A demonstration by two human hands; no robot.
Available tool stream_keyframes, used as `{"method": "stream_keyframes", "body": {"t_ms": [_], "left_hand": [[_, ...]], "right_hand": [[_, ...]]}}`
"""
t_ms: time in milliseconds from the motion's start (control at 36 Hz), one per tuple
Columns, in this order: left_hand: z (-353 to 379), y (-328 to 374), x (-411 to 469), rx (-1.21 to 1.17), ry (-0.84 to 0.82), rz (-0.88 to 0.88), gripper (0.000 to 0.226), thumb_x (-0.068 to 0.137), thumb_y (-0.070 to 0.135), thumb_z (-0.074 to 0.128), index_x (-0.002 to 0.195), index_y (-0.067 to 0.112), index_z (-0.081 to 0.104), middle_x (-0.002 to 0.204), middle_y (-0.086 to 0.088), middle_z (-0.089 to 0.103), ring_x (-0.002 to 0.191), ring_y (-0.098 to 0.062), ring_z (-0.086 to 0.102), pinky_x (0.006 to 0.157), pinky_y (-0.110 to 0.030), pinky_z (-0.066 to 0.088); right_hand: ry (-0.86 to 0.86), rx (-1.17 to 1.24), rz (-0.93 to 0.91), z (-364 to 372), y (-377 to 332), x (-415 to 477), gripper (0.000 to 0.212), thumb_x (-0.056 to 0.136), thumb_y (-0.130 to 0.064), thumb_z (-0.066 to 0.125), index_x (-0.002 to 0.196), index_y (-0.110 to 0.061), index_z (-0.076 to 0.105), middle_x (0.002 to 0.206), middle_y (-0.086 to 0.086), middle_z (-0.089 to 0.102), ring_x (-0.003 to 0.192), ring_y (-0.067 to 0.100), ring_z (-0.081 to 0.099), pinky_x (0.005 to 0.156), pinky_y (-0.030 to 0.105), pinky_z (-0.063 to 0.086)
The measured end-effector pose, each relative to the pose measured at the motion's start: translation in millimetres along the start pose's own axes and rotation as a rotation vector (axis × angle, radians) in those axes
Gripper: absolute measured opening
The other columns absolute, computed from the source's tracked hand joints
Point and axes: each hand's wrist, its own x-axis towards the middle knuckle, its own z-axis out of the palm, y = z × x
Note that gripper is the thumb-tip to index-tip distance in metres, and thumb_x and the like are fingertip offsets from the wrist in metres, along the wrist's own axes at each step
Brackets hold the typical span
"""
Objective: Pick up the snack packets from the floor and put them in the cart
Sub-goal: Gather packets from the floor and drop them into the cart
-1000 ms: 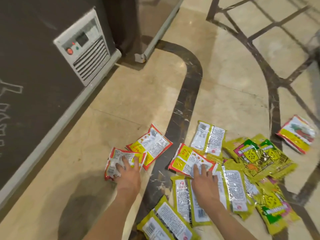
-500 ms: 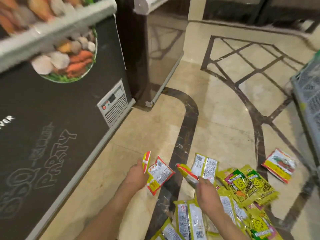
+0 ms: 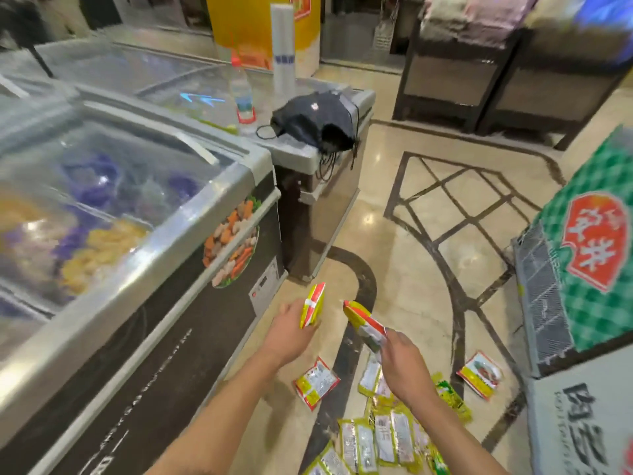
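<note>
My left hand [image 3: 291,332] holds a red-and-yellow snack packet [image 3: 313,305] upright, well above the floor. My right hand [image 3: 402,363] grips another red-and-yellow packet [image 3: 364,323] that points up and to the left. On the floor below lie a single red-and-yellow packet [image 3: 317,382], a heap of several yellow-green packets [image 3: 380,437] under my right forearm, and one packet apart at the right [image 3: 481,373]. A wire-mesh cart wall [image 3: 541,299] shows at the right edge, with a green checked box [image 3: 596,234] in it.
A long glass-topped freezer [image 3: 120,214] fills the left side. Behind it a second freezer carries a dark bag [image 3: 318,123], a water bottle [image 3: 241,94] and a roll of plastic bags [image 3: 282,49]. Dark shelving [image 3: 479,73] stands at the back right.
Both hands closed on a packet on the floor and lifted it. The view rose from the floor, so the freezer tops, the shop behind and the cart at the right came into sight.
</note>
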Motion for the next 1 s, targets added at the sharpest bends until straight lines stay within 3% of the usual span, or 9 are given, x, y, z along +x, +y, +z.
{"method": "stream_keyframes", "body": {"t_ms": [83,139,278,389,472,528,639,861,1000], "left_hand": [[-53,35,-30,-0.029,0.014,0.059,0.034,0.09,0.052,0.057,0.114,0.028,0.053,0.107,-0.005,0.058,0.095,-0.029,0.064,0.078,-0.048,0.057],[-83,57,-53,-0.024,0.024,0.082,0.023,0.091,0.045,0.057,0.105,0.027,0.056,0.1,-0.003,0.062,0.092,-0.028,0.064,0.074,-0.043,0.055],[-133,94,-112,-0.042,0.079,0.073,0.028,0.09,0.027,0.058,0.117,0.026,0.051,0.099,-0.001,0.058,0.084,-0.022,0.065,0.049,-0.023,0.052],[-149,108,-157,-0.017,0.15,0.084,0.025,0.095,0.033,0.055,0.119,0.03,0.047,0.106,0.003,0.054,0.095,-0.017,0.06,0.074,-0.031,0.057],[-156,112,-192,0.027,0.184,0.084,0.022,0.095,0.031,0.054,0.116,0.029,0.047,0.106,0.003,0.055,0.088,-0.014,0.061,0.068,-0.025,0.056],[-159,111,-215,0.07,0.194,0.073,0.026,0.098,0.031,0.054,0.123,0.026,0.047,0.114,0.003,0.056,0.092,-0.009,0.056,0.072,-0.02,0.048],[-166,106,-264,0.122,0.239,0.043,0.036,0.098,0.031,0.053,0.132,0.021,0.046,0.124,-0.001,0.058,0.106,-0.018,0.058,0.091,-0.029,0.047],[-165,84,-375,0.154,0.299,-0.083,0.047,0.096,0.033,0.056,0.139,0.023,0.04,0.126,-0.005,0.061,0.107,-0.022,0.061,0.091,-0.045,0.054],[-155,61,-453,0.175,0.41,-0.203,0.047,0.096,0.034,0.053,0.139,0.023,0.039,0.125,-0.008,0.063,0.108,-0.028,0.062,0.086,-0.04,0.053]], "right_hand": [[-0.018,0.001,-0.042,-58,-46,-17,0.023,0.1,-0.022,0.037,0.113,-0.014,0.054,0.104,0.01,0.062,0.097,0.029,0.059,0.078,0.036,0.045],[-0.035,0.003,-0.053,-90,-73,-29,0.024,0.1,-0.025,0.036,0.113,-0.015,0.054,0.102,0.011,0.065,0.094,0.032,0.061,0.075,0.037,0.047],[-0.013,-0.008,-0.077,-143,-122,-68,0.027,0.1,-0.026,0.033,0.114,-0.015,0.054,0.097,0.015,0.068,0.088,0.035,0.063,0.071,0.039,0.048],[0.014,-0.003,-0.115,-163,-141,-97,0.029,0.101,-0.029,0.033,0.111,-0.015,0.057,0.101,0.013,0.066,0.092,0.03,0.062,0.078,0.039,0.05],[0.048,0.01,-0.14,-169,-154,-116,0.03,0.101,-0.03,0.034,0.11,-0.017,0.059,0.104,0.007,0.061,0.097,0.024,0.057,0.083,0.034,0.045],[0.048,0.019,-0.187,-175,-164,-131,0.027,0.101,-0.026,0.035,0.101,-0.016,0.06,0.095,0.005,0.06,0.092,0.022,0.057,0.077,0.032,0.042],[0.005,-0.016,-0.282,-185,-180,-162,0.023,0.1,-0.026,0.037,0.084,-0.023,0.053,0.081,-0.001,0.055,0.075,0.017,0.053,0.066,0.028,0.035],[-0.108,-0.122,-0.456,-188,-195,-222,0.021,0.098,-0.029,0.039,0.082,-0.027,0.053,0.075,-0.004,0.057,0.064,0.007,0.051,0.05,0.02,0.034],[-0.196,-0.123,-0.589,-160,-204,-261,0.02,0.097,-0.028,0.039,0.084,-0.026,0.054,0.079,-0.001,0.063,0.07,0.013,0.058,0.058,0.029,0.045]]}}
